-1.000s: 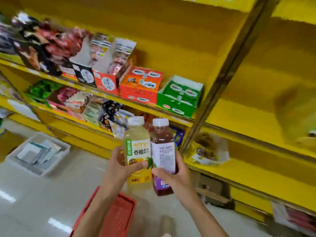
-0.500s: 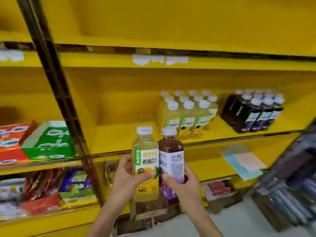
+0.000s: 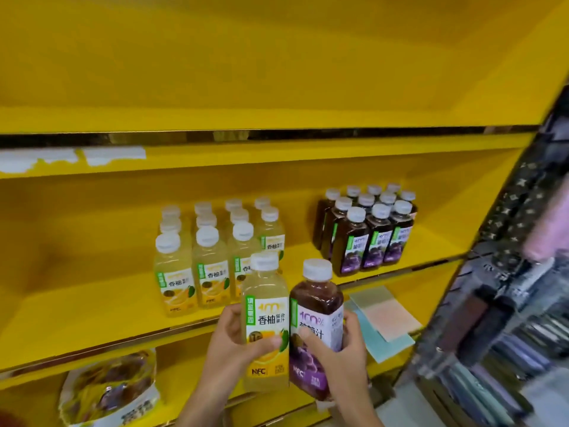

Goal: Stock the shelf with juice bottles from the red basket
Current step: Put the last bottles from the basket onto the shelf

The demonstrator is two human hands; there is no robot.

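The shelf [image 3: 92,318] now sits closer. The left hand [image 3: 228,349] grips the yellow bottle [image 3: 266,291] and the right hand [image 3: 338,365] the purple bottle [image 3: 317,306]. The stocked bottles [image 3: 212,272] are at 12 o'clock, so placement is likely next.

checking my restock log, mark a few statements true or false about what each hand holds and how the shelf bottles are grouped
1. The left hand holds a yellow juice bottle. True.
2. The right hand is empty. False: it grips a purple juice bottle.
3. Both held bottles have white caps on. True.
4. On the shelf, the dark bottles stand left of the pale yellow bottles. False: they stand to the right, apart from them.
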